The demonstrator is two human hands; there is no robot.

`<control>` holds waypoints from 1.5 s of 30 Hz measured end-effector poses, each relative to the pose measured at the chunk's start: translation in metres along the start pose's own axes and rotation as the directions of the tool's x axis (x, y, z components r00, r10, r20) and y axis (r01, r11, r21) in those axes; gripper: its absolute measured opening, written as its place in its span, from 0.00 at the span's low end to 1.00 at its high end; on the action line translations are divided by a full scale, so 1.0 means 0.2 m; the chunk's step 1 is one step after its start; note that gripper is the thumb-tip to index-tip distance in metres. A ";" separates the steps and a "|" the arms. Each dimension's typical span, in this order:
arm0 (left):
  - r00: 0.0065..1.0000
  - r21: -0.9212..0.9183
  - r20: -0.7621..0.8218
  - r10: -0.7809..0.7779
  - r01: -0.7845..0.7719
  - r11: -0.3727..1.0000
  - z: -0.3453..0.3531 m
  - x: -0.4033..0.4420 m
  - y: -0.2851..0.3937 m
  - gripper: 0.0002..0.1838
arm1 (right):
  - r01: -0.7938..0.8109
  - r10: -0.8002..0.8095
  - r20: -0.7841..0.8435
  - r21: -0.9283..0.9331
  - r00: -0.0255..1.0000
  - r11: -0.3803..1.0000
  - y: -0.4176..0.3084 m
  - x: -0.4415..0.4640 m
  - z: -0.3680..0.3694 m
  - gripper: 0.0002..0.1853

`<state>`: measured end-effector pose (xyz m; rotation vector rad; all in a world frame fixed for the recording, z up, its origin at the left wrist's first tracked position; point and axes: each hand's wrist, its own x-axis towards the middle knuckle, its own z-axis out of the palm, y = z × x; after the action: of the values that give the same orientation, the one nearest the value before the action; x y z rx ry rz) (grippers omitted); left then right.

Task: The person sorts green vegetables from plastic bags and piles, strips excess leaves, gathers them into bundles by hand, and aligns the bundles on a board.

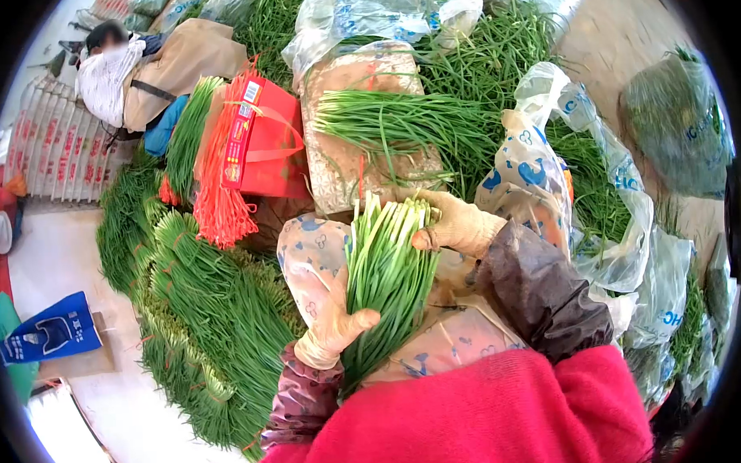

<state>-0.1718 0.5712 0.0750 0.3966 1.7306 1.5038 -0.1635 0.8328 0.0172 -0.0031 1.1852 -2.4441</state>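
Observation:
A bunch of green stalks (392, 263) with pale ends at the top lies across my lap, between my two gloved hands. My left hand (335, 331) is against the lower left side of the bunch, its thumb over the leaves and its other fingers hidden. Around the upper right side, near the pale ends, my right hand (452, 224) is closed. Just beyond, a worn board (328, 172) bears a loose pile of stalks (399, 116). Left of the board, a red box (274, 145) stands beside a bundle of red ties (222, 200).
Many stacked green bunches (218, 310) lie at my left. Plastic bags (624, 255) with greens stand at my right, and more loose greens (487, 64) are heaped behind the board. Another person (177, 67) sits at the upper left. A blue bag (56, 331) is far left.

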 end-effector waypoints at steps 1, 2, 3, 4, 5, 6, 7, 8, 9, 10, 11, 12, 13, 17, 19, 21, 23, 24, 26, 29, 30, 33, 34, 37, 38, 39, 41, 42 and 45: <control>1.000 -0.006 -0.008 0.000 0.000 1.000 0.02 0.01 -0.02 0.61 | 0.073 -0.074 0.025 0.037 0.997 0.997 -0.02 0.01 0.03 0.49; 1.000 -0.042 -0.016 -0.023 0.022 0.999 0.05 0.02 -0.05 0.58 | 0.110 -0.114 0.016 0.166 0.993 0.980 -0.05 0.00 0.08 0.50; 0.999 -0.078 -0.023 -0.048 0.046 0.996 0.09 0.04 -0.04 0.56 | 0.100 -0.105 0.022 0.165 0.994 0.981 -0.07 0.00 0.12 0.50; 0.998 -0.024 -0.034 -0.047 0.046 0.999 0.13 0.04 -0.03 0.52 | 0.097 -0.103 0.017 0.211 0.995 0.973 -0.09 -0.01 0.15 0.50; 0.998 0.029 -0.045 -0.046 0.047 0.998 0.17 0.05 -0.01 0.48 | 0.092 -0.098 0.010 0.258 0.995 0.962 -0.09 -0.01 0.17 0.50; 0.999 0.043 0.019 -0.051 0.050 0.998 0.19 0.06 0.00 0.45 | 0.082 -0.093 0.024 0.291 0.995 0.953 -0.08 -0.01 0.18 0.44; 0.995 0.059 0.087 -0.055 0.050 0.997 0.20 0.08 0.02 0.43 | 0.072 -0.083 0.026 0.289 0.996 0.955 -0.06 -0.01 0.16 0.44; 0.989 -0.058 0.125 -0.082 0.090 0.994 0.21 0.09 0.05 0.40 | 0.086 -0.088 -0.007 0.300 0.996 0.950 -0.03 -0.02 0.14 0.39; 0.989 -0.069 0.123 -0.082 0.091 0.993 0.21 0.10 0.03 0.40 | 0.099 -0.091 -0.041 0.310 0.995 0.946 -0.02 -0.03 0.14 0.34; 0.988 -0.090 0.111 -0.107 0.117 0.989 0.21 0.10 0.00 0.41 | 0.141 -0.108 -0.111 0.364 0.988 0.920 0.00 -0.04 0.15 0.25; 0.986 -0.110 0.100 -0.131 0.142 0.984 0.21 0.10 -0.04 0.42 | 0.132 -0.098 -0.114 0.360 0.989 0.924 0.00 -0.04 0.17 0.25; 0.987 -0.026 0.098 -0.131 0.134 0.991 0.20 0.11 -0.06 0.42 | 0.142 -0.075 -0.208 0.326 0.975 0.935 0.00 -0.04 0.18 0.24; 0.987 -0.040 0.097 -0.126 0.130 0.991 0.20 0.11 -0.07 0.42 | 0.147 -0.056 -0.299 0.289 0.952 0.946 0.00 -0.04 0.19 0.23; 0.983 -0.240 0.149 -0.110 0.144 0.960 0.18 0.11 0.00 0.48 | 0.228 -0.170 -0.433 0.086 0.885 0.970 -0.11 -0.04 0.15 0.17; 0.966 0.409 0.234 -0.107 0.002 0.913 0.11 0.10 -0.05 0.49 | 0.318 -0.289 -0.532 -0.039 0.796 0.947 -0.36 -0.07 0.16 0.13; 0.978 0.562 0.207 0.034 -0.147 0.814 0.07 0.06 -0.22 0.48 | 0.441 -0.483 -0.497 -0.210 0.721 0.873 -0.59 -0.09 0.05 0.14; 0.965 0.264 0.109 -0.237 0.202 0.943 0.06 0.04 -0.44 0.37 | 0.505 -0.597 -0.436 -0.318 0.673 0.802 -0.92 -0.15 -0.02 0.16; 0.971 0.252 0.124 -0.207 0.171 0.953 0.06 0.04 -0.42 0.37 | 0.533 -0.690 -0.360 -0.446 0.628 0.719 -1.07 -0.19 0.07 0.11; 0.924 -0.020 0.276 -0.265 0.281 0.959 0.04 0.06 -0.32 0.36 | 0.744 -0.821 -0.148 -0.358 0.551 0.564 -1.28 -0.24 0.16 0.11; 0.935 0.074 0.223 -0.275 0.266 0.961 0.00 0.08 -0.27 0.37 | 0.329 -0.838 -0.127 -0.881 0.530 0.341 -1.56 -0.17 0.07 0.16; 0.941 0.164 0.242 -0.237 0.202 0.966 -0.02 0.10 -0.19 0.38 | 0.229 -0.890 -0.121 -0.943 0.439 0.242 -1.52 -0.14 0.19 0.20; 0.982 0.288 0.146 -0.119 0.073 0.955 -0.16 0.18 -0.04 0.48 | 0.413 -0.837 -0.035 -0.858 0.546 0.305 -1.57 -0.09 0.32 0.18; 0.994 0.302 0.089 -0.058 0.029 0.953 -0.18 0.16 0.06 0.52 | 0.351 -0.829 -0.058 -0.888 0.557 0.298 -1.55 -0.05 0.39 0.18; 0.891 0.150 -0.020 0.454 -0.447 0.882 -0.24 0.28 0.40 0.64 | 0.278 -0.817 0.018 -0.945 0.576 0.175 -1.43 0.08 0.55 0.18; 0.797 0.140 -0.034 0.603 -0.593 0.793 -0.24 0.32 0.49 0.68 | 0.313 -0.794 0.051 -0.933 0.605 0.178 -1.35 0.10 0.62 0.17; 0.728 0.172 -0.033 0.684 -0.670 0.722 -0.20 0.32 0.67 0.71 | 0.344 -0.768 0.080 -0.920 0.635 0.189 -1.29 0.13 0.68 0.16; 0.624 0.254 -0.045 0.780 -0.748 0.613 -0.15 0.40 0.80 0.76 | 0.444 -0.696 0.216 -0.881 0.685 0.163 -1.18 0.20 0.76 0.15; 0.597 0.305 -0.043 0.801 -0.756 0.580 -0.12 0.43 0.86 0.77 | 0.495 -0.723 0.288 -0.865 0.629 0.086 -1.13 0.24 0.80 0.13; 0.589 0.060 -0.258 0.766 -0.781 0.621 -0.02 0.47 0.84 0.69 | 0.440 -0.716 0.283 -0.897 0.638 0.037 -1.06 0.27 0.96 0.18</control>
<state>-0.2777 0.6752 0.1977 1.0815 1.7916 2.3134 -0.2549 0.7840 0.2891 -0.7038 3.1267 -1.7889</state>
